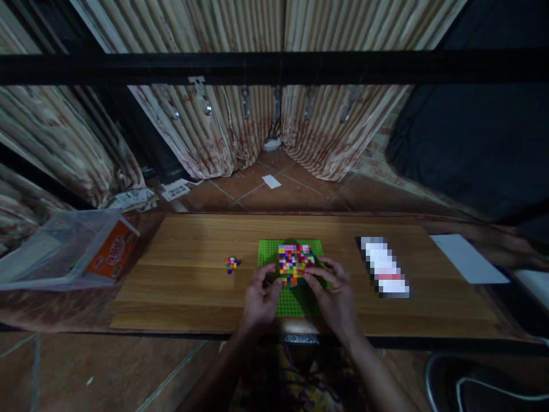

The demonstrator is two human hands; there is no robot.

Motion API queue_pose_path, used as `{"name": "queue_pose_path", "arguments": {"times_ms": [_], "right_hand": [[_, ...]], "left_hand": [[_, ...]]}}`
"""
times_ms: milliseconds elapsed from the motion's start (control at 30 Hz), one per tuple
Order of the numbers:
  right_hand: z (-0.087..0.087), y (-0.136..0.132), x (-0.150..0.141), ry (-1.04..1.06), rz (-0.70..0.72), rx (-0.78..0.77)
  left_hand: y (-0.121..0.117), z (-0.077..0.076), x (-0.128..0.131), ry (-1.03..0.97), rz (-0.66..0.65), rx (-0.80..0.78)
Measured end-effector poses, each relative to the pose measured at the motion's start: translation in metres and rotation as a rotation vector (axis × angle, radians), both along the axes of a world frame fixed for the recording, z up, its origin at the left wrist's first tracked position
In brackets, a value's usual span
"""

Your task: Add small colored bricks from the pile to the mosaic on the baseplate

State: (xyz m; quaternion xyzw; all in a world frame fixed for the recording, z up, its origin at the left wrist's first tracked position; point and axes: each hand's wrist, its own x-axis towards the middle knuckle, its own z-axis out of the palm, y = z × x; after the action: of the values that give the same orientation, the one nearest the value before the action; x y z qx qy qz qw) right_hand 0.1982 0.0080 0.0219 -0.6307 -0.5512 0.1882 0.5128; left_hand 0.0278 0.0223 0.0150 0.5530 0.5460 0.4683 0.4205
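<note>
A green studded baseplate (295, 309) lies on the wooden table, bearing a multicoloured block of small toy bricks (295, 257). At the block's lower left edge, my left hand (261, 294) is closed, thumb and index finger bent against its side. My right hand (334, 289) pinches at the lower right of the block, with a small toy brick at its fingertips, partly hidden by them. The block's lower edge is uneven, with orange and red bricks showing there. Left of the baseplate sits a small pile of loose toy bricks (232, 264).
A phone with a blurred screen (386, 269) lies right on the wooden table (171, 297), near white paper (467, 257). At the left stands a clear plastic bin (55, 229) with an orange label. Beyond the table are a black bar (274, 67) with hooks and striped curtains (214, 131).
</note>
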Motion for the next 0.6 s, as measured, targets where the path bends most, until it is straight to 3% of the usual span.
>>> {"name": "queue_pose_path", "arguments": {"times_ms": [333,600], "right_hand": [[-0.007,-0.001,-0.004,-0.06,-0.007,0.014],[-0.011,0.002,-0.016,0.242,-0.063,-0.032]], "left_hand": [[-0.009,-0.007,-0.001,0.11,-0.116,0.112],[-0.008,-0.011,0.0,0.084,-0.103,0.088]]}}
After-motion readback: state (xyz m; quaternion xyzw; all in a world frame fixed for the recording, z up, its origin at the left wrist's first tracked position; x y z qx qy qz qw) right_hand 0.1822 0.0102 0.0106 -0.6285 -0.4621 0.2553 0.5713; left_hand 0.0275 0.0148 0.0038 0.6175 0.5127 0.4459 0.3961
